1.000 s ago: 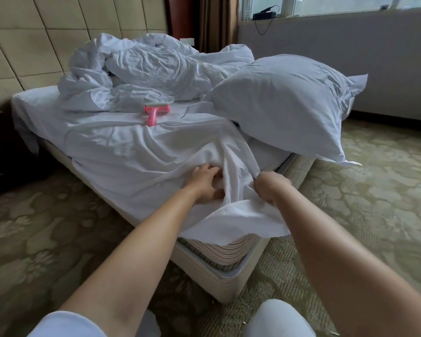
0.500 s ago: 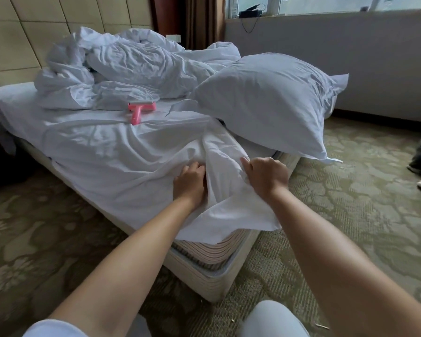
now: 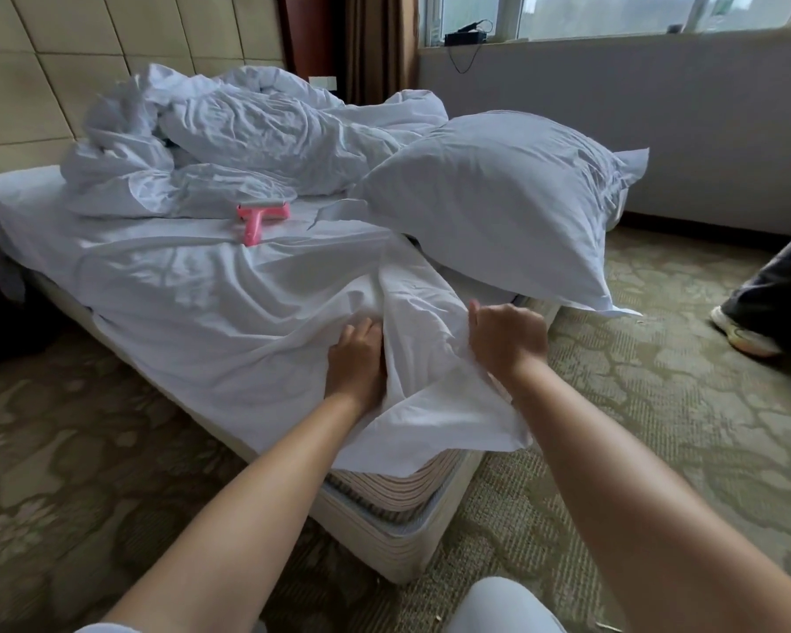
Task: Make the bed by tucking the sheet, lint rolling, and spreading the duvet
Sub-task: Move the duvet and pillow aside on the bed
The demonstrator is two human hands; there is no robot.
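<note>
A loose white sheet (image 3: 211,312) covers the bed and hangs over its near corner, where the striped mattress (image 3: 384,486) shows bare. My left hand (image 3: 355,358) lies on the sheet beside a raised fold, fingertips under the cloth. My right hand (image 3: 505,335) grips that fold of sheet at the corner and holds it up. A pink lint roller (image 3: 259,217) lies on the sheet mid-bed. The crumpled white duvet (image 3: 247,134) is heaped at the head end.
A large white pillow (image 3: 489,198) sits on the bed's right edge, overhanging the side. Another person's leg and shoe (image 3: 750,322) stand on the patterned carpet at the right. A padded headboard (image 3: 42,61) and a window wall (image 3: 613,107) border the bed.
My right hand has lifted the sheet fold slightly and shifted right. My left hand has slid down along the fold. Another person's leg has come further into view at the right.
</note>
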